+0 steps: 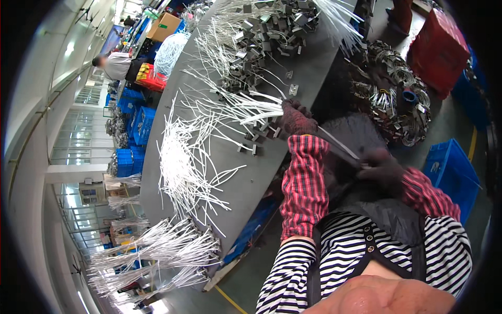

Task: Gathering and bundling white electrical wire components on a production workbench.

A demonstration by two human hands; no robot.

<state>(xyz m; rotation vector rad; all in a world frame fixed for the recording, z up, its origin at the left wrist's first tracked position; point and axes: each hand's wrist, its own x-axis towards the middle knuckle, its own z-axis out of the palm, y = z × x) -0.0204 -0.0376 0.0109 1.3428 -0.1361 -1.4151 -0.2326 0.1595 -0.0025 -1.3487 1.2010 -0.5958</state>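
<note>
My left hand (298,118), in a dark knitted glove, is closed around a bundle of white cables (261,107) over the table's right edge. Loose cable ends fan out leftward from this grip across the grey tabletop. A thin pale length of the cables (340,142) runs straight from it toward my right hand (380,166). That hand, also in a dark glove, is blurred by motion; its fingers look closed at the strand's end, close to my dark apron. Small dark metal pieces (261,130) lie beside the left hand, some joined to cables.
A large pile of cables with metal parts (272,42) covers the table's far end. White cable heaps (183,162) and bundles (167,251) lie left and near. Coiled cables (400,78), a red sack (438,49) and a blue crate (451,175) stand right. Another person (117,65) stands far left.
</note>
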